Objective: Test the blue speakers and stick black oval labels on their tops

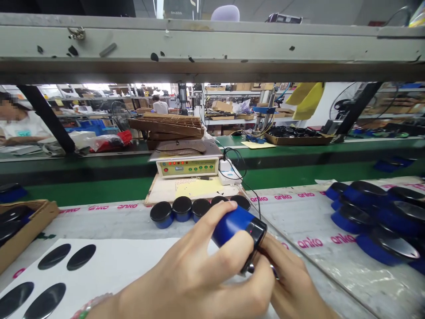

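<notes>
My left hand [199,261] is wrapped round a small blue and black round device [235,223], tilted on its side, with the index finger along its blue wall. Close behind it, my right hand [292,274] has its fingers curled near the device's black end. Small shiny bits show between the hands, but what the right fingers grip is hidden. Beyond the hands, several like blue devices with black tops [161,213] stand in a row. Left of my left hand, several glossy black discs [81,257] lie on a white sheet [109,270].
More blue and black devices [373,217] are grouped at right. A cardboard box [29,230] holds others at left. A control unit with red digits [187,167] and a white power strip [229,172] stand ahead. A shelf beam [212,48] crosses above. Two people are visible in the background.
</notes>
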`<action>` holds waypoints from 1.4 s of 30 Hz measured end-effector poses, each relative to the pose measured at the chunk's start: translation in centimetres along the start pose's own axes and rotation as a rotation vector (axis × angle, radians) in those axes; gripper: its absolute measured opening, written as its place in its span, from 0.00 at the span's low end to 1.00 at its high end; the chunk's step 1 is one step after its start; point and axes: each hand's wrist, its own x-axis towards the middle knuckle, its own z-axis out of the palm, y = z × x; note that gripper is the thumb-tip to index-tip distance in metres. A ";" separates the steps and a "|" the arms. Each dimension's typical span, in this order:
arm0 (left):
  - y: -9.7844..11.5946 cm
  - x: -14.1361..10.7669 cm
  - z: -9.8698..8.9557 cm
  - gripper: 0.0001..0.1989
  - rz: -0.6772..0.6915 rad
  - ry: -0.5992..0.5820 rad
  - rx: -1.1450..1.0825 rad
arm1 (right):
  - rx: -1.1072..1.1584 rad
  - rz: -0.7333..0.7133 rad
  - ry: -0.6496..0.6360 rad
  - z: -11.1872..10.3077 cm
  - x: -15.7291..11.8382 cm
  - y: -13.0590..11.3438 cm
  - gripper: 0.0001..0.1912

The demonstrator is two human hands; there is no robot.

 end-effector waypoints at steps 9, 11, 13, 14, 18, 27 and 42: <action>-0.9 -1.1 2.8 0.35 -0.289 -0.313 -0.313 | -0.402 -0.227 -0.158 -1.5 -2.2 1.3 0.12; -2.6 -1.6 3.6 0.31 -0.368 -0.234 -0.340 | -0.557 -0.277 -0.144 -3.4 -3.4 2.4 0.12; -4.3 -1.8 4.2 0.28 -0.499 -0.095 -0.321 | -0.679 -0.232 -0.088 -5.3 -4.7 4.2 0.11; -4.9 -1.7 4.5 0.28 -0.534 -0.055 -0.327 | -0.707 -0.157 -0.083 -5.9 -5.1 5.3 0.10; -4.4 1.0 8.1 0.31 -0.395 -0.154 -0.461 | -0.730 0.190 -0.250 -6.0 -5.3 9.3 0.14; -3.3 5.3 17.3 0.40 -0.407 -0.202 -0.454 | -0.806 0.247 -0.234 -6.1 -5.2 14.9 0.13; -9.1 -8.6 5.4 0.28 -1.034 0.108 -0.472 | -0.352 -0.157 -0.265 2.6 9.1 5.7 0.17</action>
